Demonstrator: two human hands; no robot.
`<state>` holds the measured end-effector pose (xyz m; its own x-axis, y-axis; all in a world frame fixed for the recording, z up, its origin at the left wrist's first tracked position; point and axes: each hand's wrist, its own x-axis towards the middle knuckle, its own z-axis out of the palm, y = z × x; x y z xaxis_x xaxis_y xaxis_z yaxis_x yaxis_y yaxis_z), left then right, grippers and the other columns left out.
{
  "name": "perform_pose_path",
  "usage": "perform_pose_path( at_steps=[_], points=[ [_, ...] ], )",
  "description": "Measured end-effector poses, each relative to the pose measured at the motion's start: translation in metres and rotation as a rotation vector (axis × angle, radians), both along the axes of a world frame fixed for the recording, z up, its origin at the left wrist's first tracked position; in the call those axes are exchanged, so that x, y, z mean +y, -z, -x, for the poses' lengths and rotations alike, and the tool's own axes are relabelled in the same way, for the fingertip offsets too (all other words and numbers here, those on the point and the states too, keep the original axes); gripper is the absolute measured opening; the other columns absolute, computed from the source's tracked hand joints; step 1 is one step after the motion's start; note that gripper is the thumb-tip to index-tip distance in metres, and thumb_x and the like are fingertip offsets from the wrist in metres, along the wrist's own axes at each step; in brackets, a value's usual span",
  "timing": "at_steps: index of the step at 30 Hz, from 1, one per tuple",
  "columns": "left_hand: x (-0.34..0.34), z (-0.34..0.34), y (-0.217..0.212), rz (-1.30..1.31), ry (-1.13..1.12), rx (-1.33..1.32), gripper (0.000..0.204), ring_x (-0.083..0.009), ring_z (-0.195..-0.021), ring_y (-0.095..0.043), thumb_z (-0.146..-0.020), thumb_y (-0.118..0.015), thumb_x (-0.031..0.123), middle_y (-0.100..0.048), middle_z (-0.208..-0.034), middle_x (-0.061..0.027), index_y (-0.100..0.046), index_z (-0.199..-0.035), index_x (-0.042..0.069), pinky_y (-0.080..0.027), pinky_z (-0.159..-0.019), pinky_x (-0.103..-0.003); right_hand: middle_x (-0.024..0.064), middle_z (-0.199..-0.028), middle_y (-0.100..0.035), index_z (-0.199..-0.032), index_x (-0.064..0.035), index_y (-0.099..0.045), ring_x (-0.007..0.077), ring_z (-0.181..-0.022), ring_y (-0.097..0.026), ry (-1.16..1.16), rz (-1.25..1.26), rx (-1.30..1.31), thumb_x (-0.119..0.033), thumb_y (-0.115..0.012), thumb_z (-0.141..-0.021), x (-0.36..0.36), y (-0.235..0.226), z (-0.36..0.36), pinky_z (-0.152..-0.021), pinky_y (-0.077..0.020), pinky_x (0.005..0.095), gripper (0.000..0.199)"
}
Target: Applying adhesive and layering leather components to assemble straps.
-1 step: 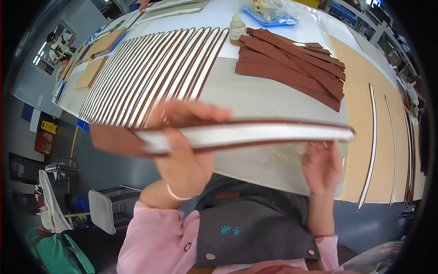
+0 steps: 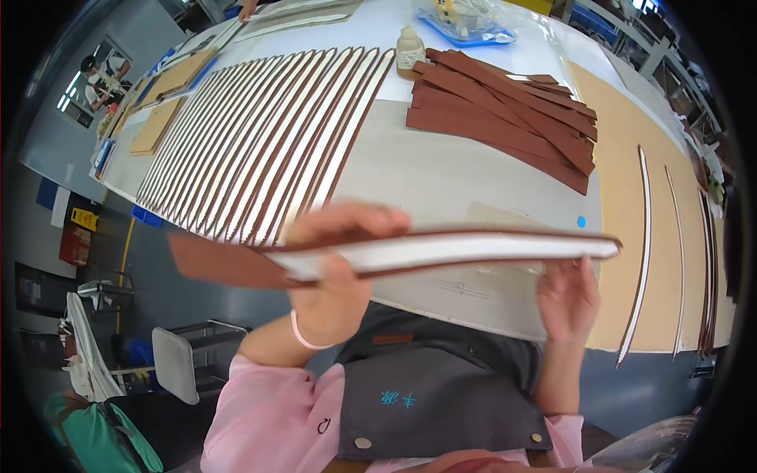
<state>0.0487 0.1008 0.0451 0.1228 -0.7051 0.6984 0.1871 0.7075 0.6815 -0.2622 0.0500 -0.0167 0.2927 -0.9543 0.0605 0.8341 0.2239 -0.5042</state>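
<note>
My left hand [image 2: 330,303] grips a long brown leather-like strip [image 2: 217,262] near its middle, thumb on the near side and fingers over the far edge. A white band faces up along the strip, edged in brown; the wide plain brown tail sticks out to the left. Under the rounded right tip, my right hand [image 2: 568,298] has its fingers bent against the strip's lower edge; blur hides the exact hold. Behind my left hand, several similar white-and-brown strips [image 2: 272,146] lie side by side in a slanting row. Plain brown strips [image 2: 505,114] are piled at the far right.
A small whitish bottle [image 2: 410,51] stands beside the pile, with a blue tray [image 2: 473,35] behind it. Thin strips [image 2: 643,252] lie on the tan board at the right. Cardboard pieces [image 2: 158,126] sit at the left. A chair [image 2: 175,366] stands on the floor.
Both hands have shifted slightly right and toward me, carrying the strip along. A small blue spot on the table has come into sight beyond the strip's right end.
</note>
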Motion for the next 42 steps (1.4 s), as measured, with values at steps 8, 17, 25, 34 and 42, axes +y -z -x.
perform_pose_path(
  at_steps=[8,17,25,34,42],
  points=[
    [-0.003,-0.045,0.08,-0.32,-0.368,-1.662,0.077,-0.0474,-0.153,-0.024,-0.093,-0.068,0.05,-0.035,-0.162,-0.0241,-0.043,-0.157,0.015,-0.02,-0.121,-0.065,0.0107,-0.093,-0.074,-0.117,0.0014,-0.064,0.018,-0.073,-0.072,0.4,-0.206,0.676,-0.007,-0.059,-0.104,0.04,0.039,0.086,-0.068,-0.0596,0.0281,0.016],
    [-0.02,-0.086,0.096,-0.526,-0.772,-1.669,0.058,-0.0375,-0.142,-0.046,-0.103,-0.057,0.036,-0.054,-0.148,-0.0224,-0.053,-0.144,-0.005,-0.031,-0.119,-0.056,0.0105,-0.095,-0.074,-0.116,0.0016,-0.065,0.0177,-0.074,-0.073,0.506,-0.207,0.756,-0.008,-0.057,-0.105,0.037,0.048,0.072,-0.069,-0.0612,0.0283,0.016],
    [-0.027,-0.078,0.089,-0.503,-0.822,-1.571,0.056,-0.0415,-0.128,-0.051,-0.101,-0.062,0.032,-0.056,-0.14,-0.0234,-0.054,-0.14,-0.007,-0.038,-0.111,-0.055,0.0128,-0.099,-0.074,-0.12,0.0028,-0.062,0.0183,-0.077,-0.074,0.599,-0.293,0.754,-0.007,-0.056,-0.105,0.043,0.048,0.083,-0.069,-0.0611,0.028,0.019],
    [-0.005,0.056,0.043,-0.137,0.087,-1.358,0.072,-0.0417,-0.121,-0.053,-0.082,-0.081,0.022,-0.049,-0.146,-0.0232,-0.053,-0.147,0.007,-0.046,-0.1,-0.052,0.0164,-0.1,-0.074,-0.123,0.0052,-0.06,0.0203,-0.079,-0.076,0.522,-0.339,0.564,-0.009,-0.054,-0.106,0.037,0.034,0.047,-0.07,-0.0638,0.0288,0.023],
    [-0.039,0.057,0.069,0.092,0.023,-1.448,0.054,-0.0248,-0.094,-0.059,-0.078,-0.081,0.018,-0.066,-0.131,-0.0033,-0.069,-0.13,0.009,-0.054,-0.082,-0.034,0.0163,-0.126,-0.055,-0.141,0.0022,-0.054,0.0191,-0.087,-0.069,0.872,-0.219,0.938,0.004,-0.06,-0.097,0.062,0.031,0.081,-0.07,-0.0582,0.0284,0.044]
  ],
)
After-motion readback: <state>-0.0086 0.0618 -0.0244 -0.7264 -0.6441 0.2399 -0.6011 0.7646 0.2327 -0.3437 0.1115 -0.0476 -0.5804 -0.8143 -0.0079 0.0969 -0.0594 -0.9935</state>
